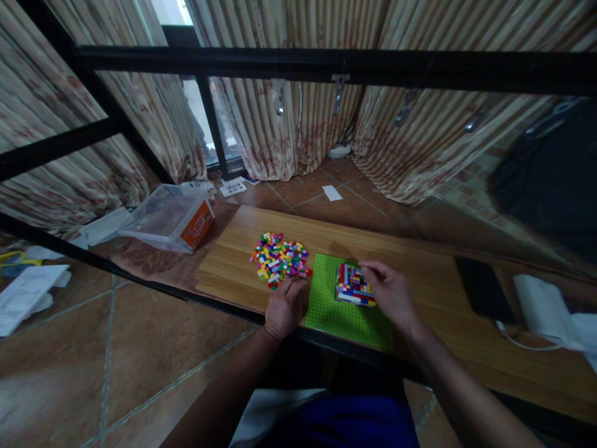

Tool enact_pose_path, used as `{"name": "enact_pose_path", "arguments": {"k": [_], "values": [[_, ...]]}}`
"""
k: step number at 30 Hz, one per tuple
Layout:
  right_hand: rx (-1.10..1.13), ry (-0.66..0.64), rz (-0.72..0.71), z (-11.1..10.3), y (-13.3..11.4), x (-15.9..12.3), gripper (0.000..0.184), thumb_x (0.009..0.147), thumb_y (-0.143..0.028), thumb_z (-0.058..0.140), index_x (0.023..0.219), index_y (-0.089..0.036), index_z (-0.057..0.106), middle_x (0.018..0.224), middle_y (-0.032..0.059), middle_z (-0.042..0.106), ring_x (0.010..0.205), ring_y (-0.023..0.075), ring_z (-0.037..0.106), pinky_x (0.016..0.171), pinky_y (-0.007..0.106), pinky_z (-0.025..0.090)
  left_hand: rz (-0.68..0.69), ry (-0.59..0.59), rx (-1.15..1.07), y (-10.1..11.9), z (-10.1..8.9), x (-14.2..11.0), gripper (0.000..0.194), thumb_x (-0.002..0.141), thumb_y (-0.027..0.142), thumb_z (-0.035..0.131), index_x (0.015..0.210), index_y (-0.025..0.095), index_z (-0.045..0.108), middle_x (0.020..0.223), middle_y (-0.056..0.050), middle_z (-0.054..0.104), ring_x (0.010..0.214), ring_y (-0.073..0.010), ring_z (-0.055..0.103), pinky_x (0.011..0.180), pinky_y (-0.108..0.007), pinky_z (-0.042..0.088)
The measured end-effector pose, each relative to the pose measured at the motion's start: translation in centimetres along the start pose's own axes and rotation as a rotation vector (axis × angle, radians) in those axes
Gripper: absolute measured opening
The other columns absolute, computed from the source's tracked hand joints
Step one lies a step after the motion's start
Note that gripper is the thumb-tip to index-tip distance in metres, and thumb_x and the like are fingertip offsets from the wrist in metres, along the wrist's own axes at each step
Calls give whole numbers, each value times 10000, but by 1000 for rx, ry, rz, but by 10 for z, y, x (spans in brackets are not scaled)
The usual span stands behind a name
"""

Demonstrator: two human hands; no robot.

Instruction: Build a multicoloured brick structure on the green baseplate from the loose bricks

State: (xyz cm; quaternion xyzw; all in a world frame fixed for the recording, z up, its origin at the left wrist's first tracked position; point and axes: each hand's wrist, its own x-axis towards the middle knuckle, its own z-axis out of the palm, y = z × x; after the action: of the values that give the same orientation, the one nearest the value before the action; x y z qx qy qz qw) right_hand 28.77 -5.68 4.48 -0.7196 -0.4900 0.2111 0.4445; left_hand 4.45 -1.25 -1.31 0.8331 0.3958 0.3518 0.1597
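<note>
A green studded baseplate (324, 305) lies on the wooden board in front of me. On it stands a low, many-coloured block (349, 287) built of small toy bricks. My right hand (392, 292) is at its right side, thumb and fingers pinched together over the top right corner; whatever is between them is hidden. Left of the plate spreads a loose pile of small bricks (280, 256) in many colours. At its near edge rests my left hand (284, 306), fingers curled and closed, their contents out of sight.
A clear plastic box (158, 218) with an orange label stands at the board's left. To the right lie a black phone (484, 289) and a white object (543, 308) with a cable. A dark metal bar (298, 60) crosses above, before striped curtains (298, 130).
</note>
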Motion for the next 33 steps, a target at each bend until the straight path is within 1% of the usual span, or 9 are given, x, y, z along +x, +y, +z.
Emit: {"name": "enact_pose_path", "arguments": {"k": [3, 8, 12, 15, 19, 23, 26, 29, 33], "values": [[103, -20, -25, 12, -15, -28, 304, 875, -421, 536, 988, -202, 714, 973, 71, 738, 821, 189, 678, 760, 331, 537, 4, 3, -15, 1, -1, -1, 288, 906, 87, 459, 1130, 211, 592, 1087, -72, 646, 1000, -165, 639, 881, -289, 561], [10, -171, -176, 46, -44, -60, 253, 913, -307, 476, 1001, -218, 695, 933, 59, 712, 827, 177, 663, 758, 304, 521, -1, 8, -56, 2, -2, -1, 276, 932, 114, 449, 1159, 210, 573, 1088, -77, 642, 1041, -166, 630, 910, -303, 558], [-82, -199, -217, 72, -51, -59, 279, 893, -229, 460, 1084, -187, 658, 977, 92, 702, 882, 206, 664, 800, 342, 524, -8, 43, -115, 0, -2, -2, 254, 946, 148, 459, 1176, 197, 555, 1094, -85, 640, 1016, -160, 636, 893, -304, 562], [-115, -213, -170, 87, -49, -53, 305, 872, -214, 478, 1129, -184, 639, 1037, 107, 704, 935, 233, 662, 859, 395, 518, 19, 61, -146, -1, -2, -3, 291, 922, 155, 500, 1209, 187, 531, 1100, -95, 641, 1029, -181, 628, 891, -334, 564], [-13, -281, -75, 101, -46, -50, 271, 866, -225, 492, 1085, -214, 650, 1040, 79, 718, 907, 220, 676, 857, 387, 518, 51, 72, -186, -1, -5, -4, 333, 906, 139, 503, 1236, 186, 509, 1098, -96, 641, 1032, -189, 623, 890, -345, 562], [114, -282, 5, 104, -45, -50, 192, 847, -244, 518, 973, -230, 661, 939, 47, 731, 859, 208, 685, 817, 364, 524, 89, 77, -205, 0, -8, -4, 323, 901, 141, 500, 1220, 189, 517, 1109, -100, 639, 1043, -193, 619, 890, -351, 559], [127, -256, 6, 100, -46, -52, 151, 836, -246, 528, 912, -228, 657, 886, 36, 728, 817, 202, 683, 787, 349, 520, 108, 73, -205, 0, -9, -4, 359, 891, 136, 497, 1245, 192, 499, 1122, -103, 638, 1056, -196, 616, 895, -353, 556], [115, -242, -47, 92, -48, -56, 149, 852, -259, 516, 904, -226, 651, 839, 27, 714, 753, 184, 671, 731, 316, 512, 110, 52, -192, -1, -7, -5, 378, 873, 125, 500, 1246, 189, 498, 1114, -106, 637, 1053, -200, 618, 888, -348, 556], [111, -191, -74, 74, -49, -65, 146, 864, -290, 527, 916, -226, 649, 833, 23, 708, 739, 170, 662, 708, 290, 508, 150, 31, -168, -2, -4, -4, 305, 873, 129, 525, 1173, 185, 528, 1016, -89, 650, 979, -188, 627, 844, -318, 563]]}}
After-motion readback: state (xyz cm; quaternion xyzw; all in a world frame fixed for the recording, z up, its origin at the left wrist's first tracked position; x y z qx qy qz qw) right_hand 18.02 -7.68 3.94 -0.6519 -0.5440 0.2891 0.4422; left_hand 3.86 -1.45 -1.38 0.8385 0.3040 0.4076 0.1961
